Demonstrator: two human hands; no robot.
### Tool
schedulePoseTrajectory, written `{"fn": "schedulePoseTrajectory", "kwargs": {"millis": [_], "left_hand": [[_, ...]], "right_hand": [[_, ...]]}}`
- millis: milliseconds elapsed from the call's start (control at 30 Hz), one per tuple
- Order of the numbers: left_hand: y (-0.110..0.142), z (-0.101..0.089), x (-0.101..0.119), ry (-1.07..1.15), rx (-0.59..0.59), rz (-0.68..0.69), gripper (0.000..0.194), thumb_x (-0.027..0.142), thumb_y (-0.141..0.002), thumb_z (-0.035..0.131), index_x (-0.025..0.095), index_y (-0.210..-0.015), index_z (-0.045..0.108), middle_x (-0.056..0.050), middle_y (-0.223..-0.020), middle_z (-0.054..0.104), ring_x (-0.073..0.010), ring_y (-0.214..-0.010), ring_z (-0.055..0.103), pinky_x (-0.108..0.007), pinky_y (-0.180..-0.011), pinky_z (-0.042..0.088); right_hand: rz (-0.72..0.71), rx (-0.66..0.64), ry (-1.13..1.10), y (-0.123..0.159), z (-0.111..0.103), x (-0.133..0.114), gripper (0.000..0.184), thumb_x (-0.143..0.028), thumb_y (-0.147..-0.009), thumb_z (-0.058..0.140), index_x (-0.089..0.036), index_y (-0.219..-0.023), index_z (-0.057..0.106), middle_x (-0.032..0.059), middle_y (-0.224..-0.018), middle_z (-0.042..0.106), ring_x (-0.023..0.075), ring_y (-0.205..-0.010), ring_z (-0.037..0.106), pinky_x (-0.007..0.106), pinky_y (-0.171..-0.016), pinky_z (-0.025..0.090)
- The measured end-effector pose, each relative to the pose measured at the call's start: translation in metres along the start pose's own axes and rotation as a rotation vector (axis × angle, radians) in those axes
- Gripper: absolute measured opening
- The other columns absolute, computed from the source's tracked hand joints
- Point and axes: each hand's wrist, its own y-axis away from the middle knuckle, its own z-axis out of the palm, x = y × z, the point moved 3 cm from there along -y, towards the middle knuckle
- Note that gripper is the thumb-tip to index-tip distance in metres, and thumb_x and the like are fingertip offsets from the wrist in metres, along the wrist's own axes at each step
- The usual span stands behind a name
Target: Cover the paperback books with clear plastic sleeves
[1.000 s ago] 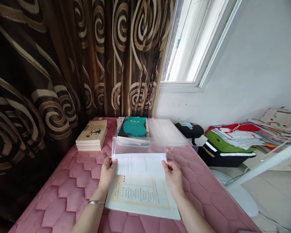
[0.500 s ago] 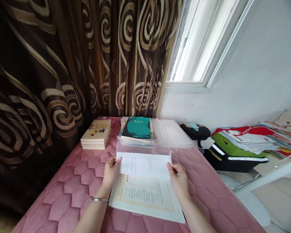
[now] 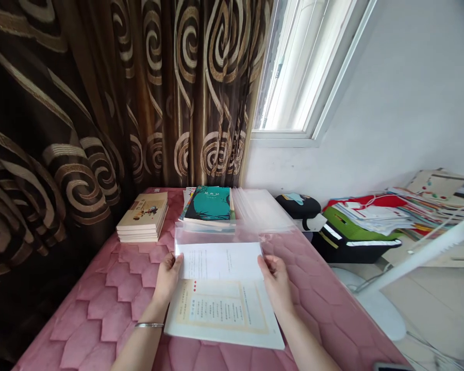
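Note:
An open book (image 3: 220, 314) lies turned sideways on the pink quilted surface, its printed pages facing up. A clear plastic book cover (image 3: 209, 234) extends beyond the book's far edge and overlaps the upper page. My left hand (image 3: 168, 278) pinches the left edge of the book and plastic, thumb on top. At the opposite edge, my right hand (image 3: 276, 281) grips in the same way with its fingers curled. How far the plastic reaches over the pages is hard to see.
A stack of several tan books (image 3: 143, 216) stands at the back left. Beyond the plastic are a teal book (image 3: 211, 203) on other books and a pile of clear covers (image 3: 265, 208). Right of the bed (image 3: 81, 319) are a black-and-green box (image 3: 355, 232) and a white lamp stand (image 3: 421, 252).
The view has shifted slightly, so most things appear farther left. Both hands keep their grip on the book and plastic, which have hardly moved relative to the bed.

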Motion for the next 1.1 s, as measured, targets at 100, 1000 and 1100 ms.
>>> {"fn": "schedulePoseTrajectory", "kwargs": {"millis": [100,1000,1100], "left_hand": [[0.0008,0.001,0.0024,-0.015,0.007,0.012,0.046,0.061,-0.066,0.072,0.017,-0.075,0.063,-0.004,-0.073,0.068,-0.0204,-0.07,0.061,-0.03,-0.066,0.048],[0.0021,-0.0031,-0.0033,0.019,0.053,-0.063,0.036,0.049,-0.065,0.071,0.017,-0.078,0.062,-0.002,-0.071,0.067,-0.0195,-0.069,0.06,-0.029,-0.065,0.046],[0.0023,-0.0021,-0.0027,-0.007,0.05,-0.054,0.039,0.053,-0.065,0.07,0.016,-0.076,0.062,-0.002,-0.071,0.067,-0.0192,-0.068,0.059,-0.029,-0.065,0.045]], "right_hand": [[0.034,-0.114,-0.006,-0.0019,0.0014,-0.0022,0.044,-0.064,-0.074,0.061,-0.022,-0.089,0.062,0.006,-0.087,0.069,0.0219,-0.074,0.061,0.029,-0.064,0.048],[-0.116,-0.078,0.038,-0.0044,0.0031,-0.0084,0.048,-0.067,-0.078,0.054,-0.022,-0.062,0.056,0.0021,-0.061,0.059,0.0174,-0.058,0.051,0.027,-0.053,0.042],[-0.104,-0.08,0.042,-0.0038,0.0032,-0.0087,0.049,-0.068,-0.077,0.054,-0.022,-0.063,0.056,0.0017,-0.062,0.059,0.0172,-0.06,0.051,0.027,-0.054,0.042]]}}
